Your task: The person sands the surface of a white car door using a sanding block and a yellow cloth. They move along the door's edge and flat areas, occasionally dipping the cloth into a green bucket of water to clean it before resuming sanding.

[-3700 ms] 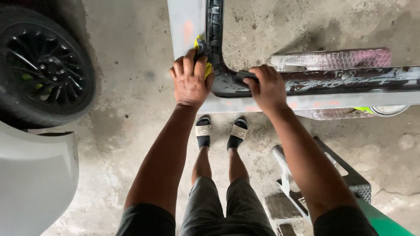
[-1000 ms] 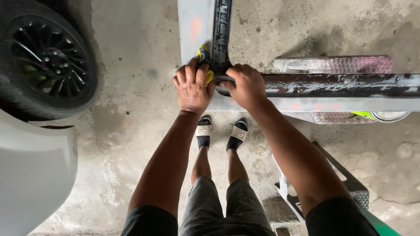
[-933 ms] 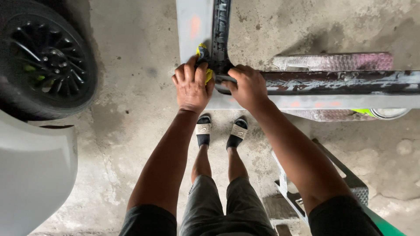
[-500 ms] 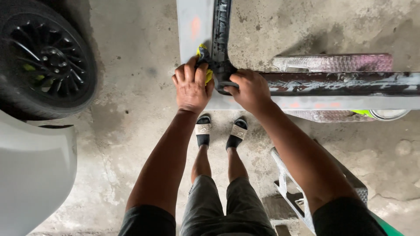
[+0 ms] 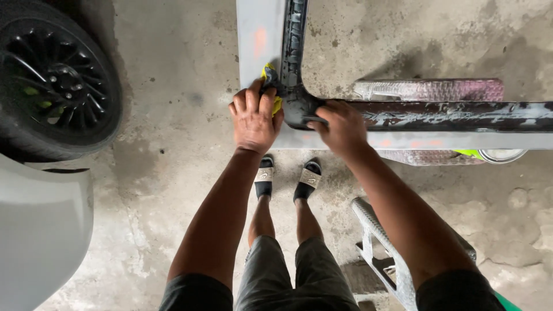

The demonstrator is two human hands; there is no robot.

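Head view looks straight down past your arms to your legs and a concrete floor (image 5: 173,132).

1. Left hand (image 5: 253,118): it lies flat, palm down, pressing a yellow cloth (image 5: 271,86) against a grey body panel (image 5: 256,40). Your fingers are spread over the cloth, not curled around it. Only the cloth's upper and right edges show beyond your fingers.

2. Right hand (image 5: 341,125): it is closed over the black trim (image 5: 415,114) just right of the corner where the trim bends. The fingers wrap the upper edge of the trim; the hand is slightly blurred.

3. Work piece: the grey body panel forms an L shape, one leg running up out of frame, the other running right. The black trim follows the inside of the L. The corner sits between your two hands, which are near each other but apart.

4. Surroundings: a black wheel (image 5: 55,80) stands at upper left, with a pale grey car body part (image 5: 40,230) below it. A metal step frame (image 5: 383,253) stands beside your right leg. Your feet wear black sandals (image 5: 285,178) just below the panel. A pinkish bubble-wrapped piece (image 5: 432,89) lies behind the horizontal trim.
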